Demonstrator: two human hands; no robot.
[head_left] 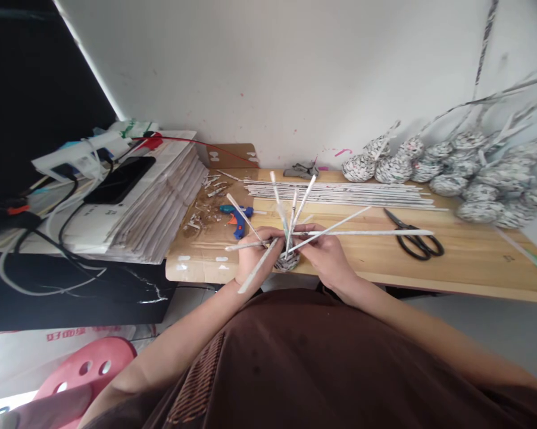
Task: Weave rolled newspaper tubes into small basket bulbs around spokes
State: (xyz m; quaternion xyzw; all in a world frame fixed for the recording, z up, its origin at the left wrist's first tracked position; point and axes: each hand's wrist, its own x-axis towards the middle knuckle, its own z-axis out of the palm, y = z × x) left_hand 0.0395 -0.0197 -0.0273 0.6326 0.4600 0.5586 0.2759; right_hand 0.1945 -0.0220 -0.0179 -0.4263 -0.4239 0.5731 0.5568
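Many sheets [161,190] are stacked at left | glue gun [239,223] is laid on cardboard [197,265] | left hand [253,253] is curled around woven paper base [287,262], at near edge of table [375,259] | splayed paper rods [305,199] are pinched by right hand [330,257], exactly which being unclear | scissors [411,236] are laid farther right

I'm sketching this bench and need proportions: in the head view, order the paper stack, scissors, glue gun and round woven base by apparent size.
1. Paper stack
2. Scissors
3. Glue gun
Unsure: round woven base; its visible part looks smallest, but it is partly hidden.
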